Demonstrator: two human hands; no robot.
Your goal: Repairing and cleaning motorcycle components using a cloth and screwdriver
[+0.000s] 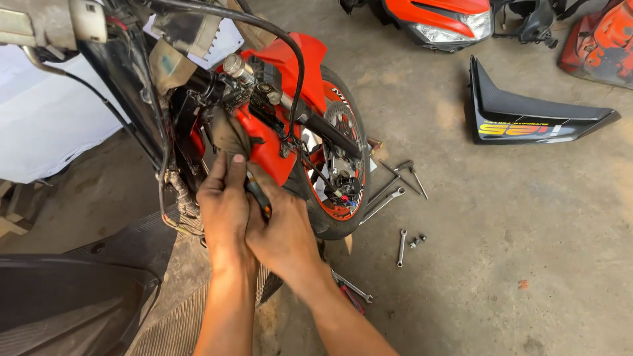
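A dirty rag [231, 135] is pinched by the left hand [224, 204] against the red front fender [270, 142] of a stripped scooter, just beside the fork. A dark-handled tool with an orange band [258, 194] is gripped by the right hand [283, 237], which is pressed against the left hand. The front wheel [339, 165] is seen just right of both hands. Spanners [389, 198] are scattered on the concrete floor [501, 264] to the right, and a black side panel [527, 112] is laid farther off.
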